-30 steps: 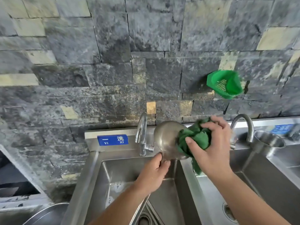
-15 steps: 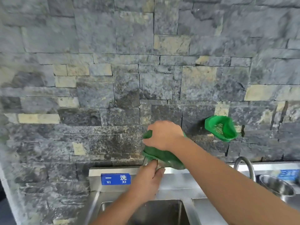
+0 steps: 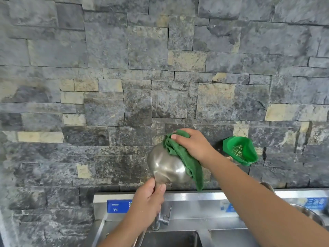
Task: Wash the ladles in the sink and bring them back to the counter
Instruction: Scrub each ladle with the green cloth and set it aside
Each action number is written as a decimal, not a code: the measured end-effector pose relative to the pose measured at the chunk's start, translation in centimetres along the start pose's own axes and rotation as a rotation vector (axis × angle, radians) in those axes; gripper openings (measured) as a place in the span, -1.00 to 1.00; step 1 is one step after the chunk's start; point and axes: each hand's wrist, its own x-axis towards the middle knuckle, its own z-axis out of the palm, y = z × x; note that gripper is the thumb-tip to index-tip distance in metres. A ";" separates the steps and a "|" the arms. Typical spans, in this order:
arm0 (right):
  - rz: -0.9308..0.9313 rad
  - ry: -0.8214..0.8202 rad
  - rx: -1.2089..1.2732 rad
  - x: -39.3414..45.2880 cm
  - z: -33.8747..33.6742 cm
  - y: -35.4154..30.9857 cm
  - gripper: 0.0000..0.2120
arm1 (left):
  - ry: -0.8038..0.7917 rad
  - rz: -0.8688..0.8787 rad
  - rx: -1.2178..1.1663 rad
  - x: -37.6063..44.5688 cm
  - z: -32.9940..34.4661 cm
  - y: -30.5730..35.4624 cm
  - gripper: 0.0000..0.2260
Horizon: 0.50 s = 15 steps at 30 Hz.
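A large steel ladle (image 3: 165,166) is held up in front of the stone wall, its rounded bowl back facing me. My left hand (image 3: 148,202) grips the ladle's handle just below the bowl. My right hand (image 3: 194,145) holds a green cloth (image 3: 185,157) against the top right of the bowl; the cloth hangs down its right side. The steel sink (image 3: 178,236) lies below, mostly cut off by the frame's bottom edge.
A tap (image 3: 161,220) stands behind my left hand. A green plastic strainer basket (image 3: 239,153) hangs on the wall at right. A metal bowl's rim (image 3: 309,214) shows at the far right. Blue labels (image 3: 117,205) mark the sink's back ledge.
My view has tilted up toward the wall. The ladle has been raised from sink level, and the cloth has shifted from covering the bowl to its upper right side.
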 end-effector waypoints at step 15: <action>-0.496 0.391 -0.389 -4.1 3.8 3.5 -0.52 | -0.114 -0.211 -0.071 0.9 1.1 3.9 -0.86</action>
